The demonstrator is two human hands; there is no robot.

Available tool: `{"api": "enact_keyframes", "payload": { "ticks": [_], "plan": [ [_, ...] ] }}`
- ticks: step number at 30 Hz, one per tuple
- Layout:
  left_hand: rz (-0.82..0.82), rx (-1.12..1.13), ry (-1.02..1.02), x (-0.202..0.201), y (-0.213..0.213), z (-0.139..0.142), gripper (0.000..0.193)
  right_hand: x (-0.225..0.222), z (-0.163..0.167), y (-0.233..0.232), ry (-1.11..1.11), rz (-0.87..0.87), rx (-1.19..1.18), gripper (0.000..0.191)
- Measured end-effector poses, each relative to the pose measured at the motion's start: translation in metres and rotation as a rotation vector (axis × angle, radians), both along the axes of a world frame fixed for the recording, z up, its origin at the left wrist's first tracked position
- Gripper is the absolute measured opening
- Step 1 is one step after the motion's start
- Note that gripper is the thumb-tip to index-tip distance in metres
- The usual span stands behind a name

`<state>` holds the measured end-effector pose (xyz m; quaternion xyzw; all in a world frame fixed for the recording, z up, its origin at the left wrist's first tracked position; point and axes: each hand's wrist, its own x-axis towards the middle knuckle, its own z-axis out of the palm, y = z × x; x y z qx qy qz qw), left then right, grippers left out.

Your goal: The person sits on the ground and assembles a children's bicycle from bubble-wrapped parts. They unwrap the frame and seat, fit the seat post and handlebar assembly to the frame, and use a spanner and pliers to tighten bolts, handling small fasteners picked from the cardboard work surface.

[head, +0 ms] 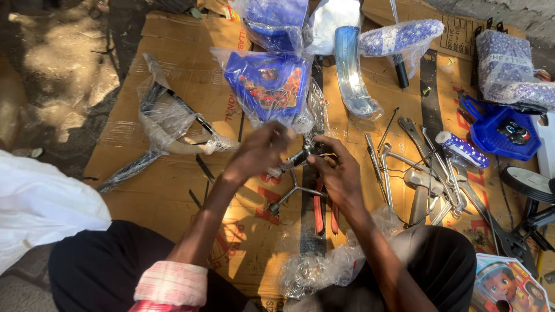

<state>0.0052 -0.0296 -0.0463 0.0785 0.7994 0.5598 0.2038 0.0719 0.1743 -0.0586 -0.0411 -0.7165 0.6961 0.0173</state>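
My left hand (pixel 258 151) and my right hand (pixel 337 170) meet over a sheet of brown cardboard (pixel 167 196). Between them they hold a small dark metal part (pixel 302 156), wrapped partly in clear plastic. The left hand is blurred. A thin metal bracket with prongs (pixel 291 193) hangs or lies just below the hands. Red-handled pliers (pixel 324 211) lie on a black strip under my right wrist. How each finger grips the part is hard to tell.
Blue plastic-wrapped parts (pixel 267 86) lie beyond the hands, with a chrome mudguard (pixel 351 75). Spanners and metal rods (pixel 428 167) lie to the right, near a blue basket (pixel 502 132) and small wheels (pixel 529 184). A wrapped black frame piece (pixel 165 124) lies left.
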Motion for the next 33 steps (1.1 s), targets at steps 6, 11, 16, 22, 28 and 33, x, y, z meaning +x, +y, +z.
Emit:
{"api": "enact_keyframes", "payload": {
  "ticks": [6, 11, 16, 22, 28, 33],
  "plan": [
    [0.117, 0.068, 0.113, 0.025, 0.000, -0.004, 0.027, -0.015, -0.001, -0.036, -0.005, -0.083, -0.100, 0.024],
    [0.222, 0.220, 0.221, 0.037, 0.002, -0.024, 0.018, 0.000, 0.017, -0.035, 0.181, -0.046, 0.388, 0.025],
    [0.258, 0.156, 0.741, 0.043, 0.021, -0.028, 0.013, 0.012, 0.042, -0.035, 0.319, -0.005, 0.769, 0.032],
    [0.259, 0.134, 0.678, 0.044, 0.022, -0.015, 0.010, 0.011, 0.048, -0.039, 0.255, -0.116, 0.810, 0.034],
    [0.248, 0.153, 0.658, 0.047, 0.020, -0.020, 0.010, 0.011, 0.041, -0.033, 0.397, -0.203, 0.867, 0.021],
    [0.267, 0.156, 0.682, 0.035, 0.023, -0.043, 0.011, 0.007, 0.037, -0.032, 0.207, -0.113, 0.829, 0.030]
  ]
}}
